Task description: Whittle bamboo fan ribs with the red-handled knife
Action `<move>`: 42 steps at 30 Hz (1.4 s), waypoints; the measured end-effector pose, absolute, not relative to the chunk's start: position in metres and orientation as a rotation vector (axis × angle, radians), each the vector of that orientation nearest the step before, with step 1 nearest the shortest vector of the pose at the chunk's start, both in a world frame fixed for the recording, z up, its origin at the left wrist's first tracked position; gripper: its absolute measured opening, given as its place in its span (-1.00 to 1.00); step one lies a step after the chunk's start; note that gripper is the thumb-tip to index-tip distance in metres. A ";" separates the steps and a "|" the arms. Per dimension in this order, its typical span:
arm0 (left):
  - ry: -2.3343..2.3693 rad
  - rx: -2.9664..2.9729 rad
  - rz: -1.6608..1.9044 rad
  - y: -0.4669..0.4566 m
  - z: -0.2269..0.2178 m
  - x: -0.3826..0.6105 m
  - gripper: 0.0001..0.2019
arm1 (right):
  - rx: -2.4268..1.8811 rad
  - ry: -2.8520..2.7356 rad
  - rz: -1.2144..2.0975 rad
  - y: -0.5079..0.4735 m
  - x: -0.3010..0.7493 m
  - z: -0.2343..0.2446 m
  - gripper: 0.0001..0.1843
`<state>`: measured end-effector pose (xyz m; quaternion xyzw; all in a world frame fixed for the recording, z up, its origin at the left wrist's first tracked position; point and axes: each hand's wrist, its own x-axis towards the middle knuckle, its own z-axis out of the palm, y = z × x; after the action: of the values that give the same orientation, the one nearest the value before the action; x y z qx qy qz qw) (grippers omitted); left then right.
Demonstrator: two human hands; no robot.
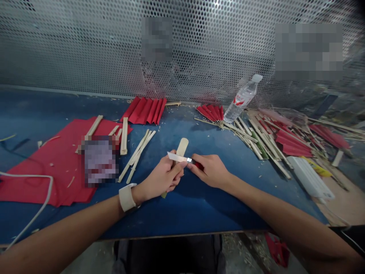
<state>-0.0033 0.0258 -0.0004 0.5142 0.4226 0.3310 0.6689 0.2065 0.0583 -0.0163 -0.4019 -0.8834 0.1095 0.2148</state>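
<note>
My left hand (164, 176) is wrapped round a flat bamboo strip (183, 144) with a rounded top end, which slants up and away from me. A short greenish piece of its lower end shows below the fingers. In my right hand (212, 170) is a utility knife (178, 156) with a dark red handle, mostly covered by the fingers. Its blade points left and lies across the strip. My left thumb rests close to the base of the blade. Both hands are just above the blue table (182, 207).
Left lie red paper sheets (65, 160), thin bamboo sticks (137, 156) and a white cable (49, 190). Pleated red paper (146, 110) and a small red fan (212, 114) are behind. Rightward stand a water bottle (242, 99), loose strips (262, 137) and a white power strip (309, 177).
</note>
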 end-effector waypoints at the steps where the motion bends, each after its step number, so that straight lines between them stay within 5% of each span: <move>1: 0.961 1.168 0.754 0.026 -0.001 -0.003 -0.61 | -1.118 -2.450 0.294 0.058 0.206 -0.017 -0.49; 42: 1.013 1.590 0.782 0.032 -0.011 -0.011 -0.71 | -1.238 -2.540 0.380 0.062 0.206 -0.011 -0.59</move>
<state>-0.0108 0.0321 -0.0108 0.6640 0.4229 0.3267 0.5230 0.2056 0.0619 -0.0111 -0.4297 -0.8815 0.1318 0.1447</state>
